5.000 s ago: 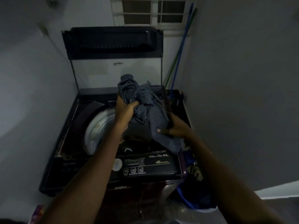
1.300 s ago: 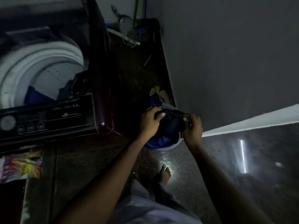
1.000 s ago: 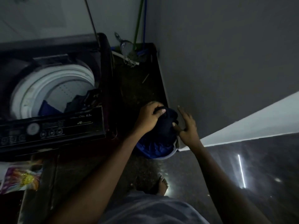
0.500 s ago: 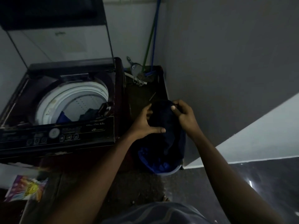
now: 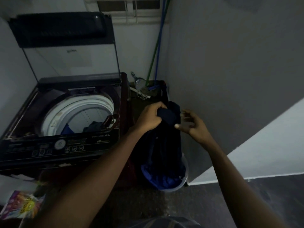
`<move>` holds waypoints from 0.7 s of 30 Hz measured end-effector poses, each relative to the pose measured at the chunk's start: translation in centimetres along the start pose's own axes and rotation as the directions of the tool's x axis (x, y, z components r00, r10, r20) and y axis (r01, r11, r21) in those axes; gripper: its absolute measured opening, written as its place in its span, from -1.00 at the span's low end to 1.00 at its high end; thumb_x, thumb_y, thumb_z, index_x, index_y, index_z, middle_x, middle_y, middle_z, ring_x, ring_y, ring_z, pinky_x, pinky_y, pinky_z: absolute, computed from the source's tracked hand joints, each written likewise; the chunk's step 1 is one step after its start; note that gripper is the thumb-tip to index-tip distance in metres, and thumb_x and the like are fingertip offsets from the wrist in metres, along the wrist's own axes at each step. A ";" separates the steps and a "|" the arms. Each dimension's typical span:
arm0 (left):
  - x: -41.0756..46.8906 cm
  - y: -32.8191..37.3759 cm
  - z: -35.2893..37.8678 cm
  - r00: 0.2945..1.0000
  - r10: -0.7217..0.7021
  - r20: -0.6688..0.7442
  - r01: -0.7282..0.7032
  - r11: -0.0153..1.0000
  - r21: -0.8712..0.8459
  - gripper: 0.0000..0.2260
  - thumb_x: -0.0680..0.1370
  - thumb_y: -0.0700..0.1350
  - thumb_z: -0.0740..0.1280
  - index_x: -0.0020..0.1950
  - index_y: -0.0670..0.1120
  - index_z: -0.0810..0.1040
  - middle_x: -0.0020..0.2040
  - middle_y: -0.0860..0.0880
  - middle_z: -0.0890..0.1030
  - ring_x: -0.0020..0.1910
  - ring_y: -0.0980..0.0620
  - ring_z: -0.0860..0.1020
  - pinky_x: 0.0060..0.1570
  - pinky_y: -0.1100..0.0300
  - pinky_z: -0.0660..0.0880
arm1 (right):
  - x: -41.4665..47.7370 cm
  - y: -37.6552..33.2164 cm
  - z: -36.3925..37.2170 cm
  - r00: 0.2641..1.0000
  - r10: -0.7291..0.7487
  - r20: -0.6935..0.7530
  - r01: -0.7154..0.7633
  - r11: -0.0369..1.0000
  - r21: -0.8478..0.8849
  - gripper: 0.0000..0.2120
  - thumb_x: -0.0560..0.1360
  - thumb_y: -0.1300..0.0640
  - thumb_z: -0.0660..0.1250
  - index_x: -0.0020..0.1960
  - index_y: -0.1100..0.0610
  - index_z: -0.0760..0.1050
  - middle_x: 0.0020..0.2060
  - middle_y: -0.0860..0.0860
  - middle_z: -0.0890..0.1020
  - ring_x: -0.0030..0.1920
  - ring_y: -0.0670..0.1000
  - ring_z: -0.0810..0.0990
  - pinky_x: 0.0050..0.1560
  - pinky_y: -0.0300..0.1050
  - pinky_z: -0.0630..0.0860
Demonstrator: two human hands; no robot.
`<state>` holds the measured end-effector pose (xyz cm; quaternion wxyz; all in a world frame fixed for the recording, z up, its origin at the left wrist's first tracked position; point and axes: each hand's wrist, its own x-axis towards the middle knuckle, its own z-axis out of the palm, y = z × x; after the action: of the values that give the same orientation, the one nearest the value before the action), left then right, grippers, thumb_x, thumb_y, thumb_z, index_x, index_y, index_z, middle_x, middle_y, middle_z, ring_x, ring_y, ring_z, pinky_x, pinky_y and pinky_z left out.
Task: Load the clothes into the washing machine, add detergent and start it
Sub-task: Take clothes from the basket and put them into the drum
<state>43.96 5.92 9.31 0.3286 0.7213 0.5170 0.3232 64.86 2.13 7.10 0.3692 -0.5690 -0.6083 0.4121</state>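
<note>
Head view: left hand [image 5: 151,117] grips the dark garment [image 5: 166,145], now raised from the basket [image 5: 184,182] below, right hand [image 5: 192,126] slack alongside; loading likely follows.

I'm in a laundry corner at home: a top-loading washer [image 5: 62,145] stands with its lid [image 5: 65,33] up and washing in the drum [image 5: 92,104]. Just right of the washer a basket [image 5: 182,183] of clothes [image 5: 166,152] sits on the floor [image 5: 213,203]; behind that, mop sticks [image 5: 159,43] lean in the corner. A barred window [image 5: 130,5] is above the washer, a detergent packet [image 5: 23,205] at its front left
</note>
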 end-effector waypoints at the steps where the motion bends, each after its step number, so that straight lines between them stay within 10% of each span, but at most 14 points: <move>1: 0.2 0.4 0.2 1.000 -0.006 -0.010 0.006 1.000 0.008 -0.66 0.36 -0.42 0.29 -0.08 0.01 0.57 -0.10 0.04 0.64 -0.08 0.08 0.60 -0.11 0.17 0.53 | 0.1 -0.3 0.8 0.996 -0.034 0.078 0.037 0.998 -0.044 -0.39 0.39 0.02 0.51 0.38 -0.04 0.36 0.22 -0.11 0.51 0.18 -0.10 0.49 0.12 -0.18 0.47; 6: 0.3 1.3 -1.0 0.998 -0.009 0.068 0.002 0.994 0.106 -0.64 0.33 -0.32 0.44 0.06 -0.02 0.57 -0.03 0.02 0.63 -0.06 0.03 0.59 -0.12 0.06 0.57 | 1.6 -0.8 2.5 0.991 -0.126 -0.055 0.122 0.990 -0.067 -0.85 0.55 0.27 0.29 0.10 0.14 0.52 -0.06 -0.02 0.63 0.00 -0.01 0.59 -0.02 -0.06 0.52; 11: -2.1 -3.8 -3.1 0.915 -0.304 0.265 0.133 0.849 0.512 -0.50 0.39 -0.05 0.51 0.31 0.00 0.52 0.21 -0.07 0.61 0.17 -0.12 0.58 0.14 0.05 0.53 | 2.4 -3.1 -0.5 0.965 -0.099 -0.242 0.130 0.985 0.117 -0.71 0.49 0.42 0.12 0.01 0.12 0.50 -0.06 0.08 0.63 -0.03 0.04 0.60 -0.01 -0.06 0.54; 14: -3.1 -4.6 -3.1 0.904 -0.407 0.132 0.385 0.908 0.163 -0.68 0.50 -0.19 0.39 0.24 -0.02 0.52 0.14 -0.09 0.61 0.13 -0.11 0.58 0.13 0.07 0.51 | 2.4 -2.6 -1.8 0.965 -0.039 -0.257 0.072 0.990 0.120 -0.72 0.46 0.44 0.11 0.01 0.17 0.47 -0.12 0.07 0.61 -0.10 0.06 0.59 -0.14 -0.14 0.54; 18: -1.5 -1.8 -3.5 0.959 -0.279 0.041 0.281 0.957 -0.073 -0.80 0.51 -0.36 0.25 0.06 -0.12 0.48 0.01 -0.16 0.58 0.04 -0.11 0.56 0.00 0.10 0.45 | 2.3 0.2 -2.5 0.997 0.075 -0.002 -0.073 0.972 -0.223 -0.71 0.42 0.31 0.35 0.12 0.14 0.49 -0.02 0.08 0.61 0.03 0.14 0.61 -0.01 0.09 0.56; 21: 0.2 1.4 -3.0 0.988 -0.150 0.034 0.153 0.981 -0.122 -0.70 0.46 -0.44 0.20 -0.04 -0.06 0.52 -0.05 -0.04 0.57 0.01 -0.01 0.53 0.00 0.13 0.43 | 1.8 -0.6 -0.5 0.987 0.072 0.141 -0.044 0.981 -0.187 -0.38 0.32 0.20 0.56 0.32 0.03 0.40 0.13 -0.12 0.49 0.09 -0.14 0.49 0.06 -0.16 0.48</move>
<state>42.29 6.15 12.16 0.4031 0.6618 0.5452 0.3198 64.93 3.93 7.83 0.2569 -0.5862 -0.6525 0.4058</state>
